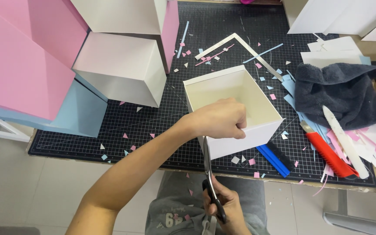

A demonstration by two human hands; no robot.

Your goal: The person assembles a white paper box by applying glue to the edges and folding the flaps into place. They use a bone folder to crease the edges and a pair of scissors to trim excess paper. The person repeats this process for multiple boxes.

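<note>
The left hand (220,119) grips the near wall of the open white box (233,111), fingers curled over its rim, on the surface (153,126) near its front edge. Just below, the right hand (223,209) is clenched on the scissors (209,174), blades pointing up at the box's near left corner. The blades run close under the left fingers; a slip could nick them or tear the wall.

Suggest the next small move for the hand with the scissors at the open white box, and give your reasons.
Probably a short snip upward along the near wall. The left hand grips the near rim of the open white box, steadying it, while the right hand holds the scissors with the blades pointing up at the box's near bottom edge. Whether the blades already bite the card cannot be told.
</note>
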